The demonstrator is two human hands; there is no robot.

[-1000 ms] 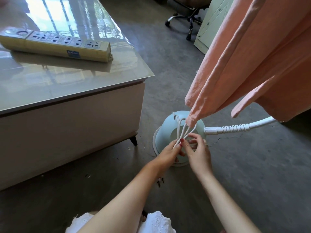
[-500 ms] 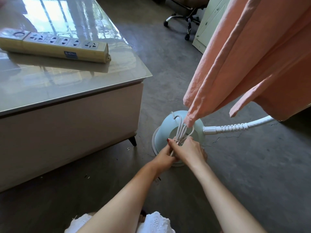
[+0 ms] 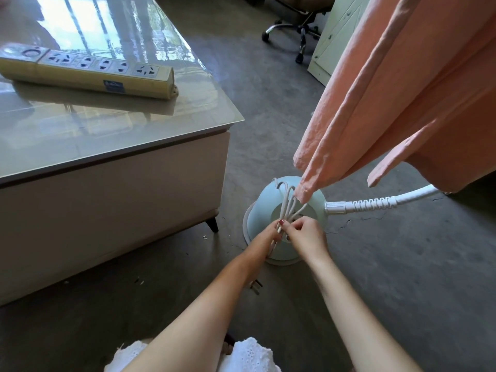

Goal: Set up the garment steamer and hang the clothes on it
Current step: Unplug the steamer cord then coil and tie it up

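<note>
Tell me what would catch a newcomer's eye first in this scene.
The orange garment hanging at the right, its hem just over the pale blue steamer base on the floor. Below it, the left hand and right hand grip the bundled white cord. A yellow power strip lies on the glossy table, upper left.

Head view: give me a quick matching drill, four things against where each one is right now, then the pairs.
Things:
1. power strip
2. bundled cord
3. peach garment
4. plug

Places:
A. hanging over the steamer base
B. lying on the table
C. below the left wrist, near the floor
D. held by the left hand and right hand

Pairs: 1-B, 2-D, 3-A, 4-C
</note>
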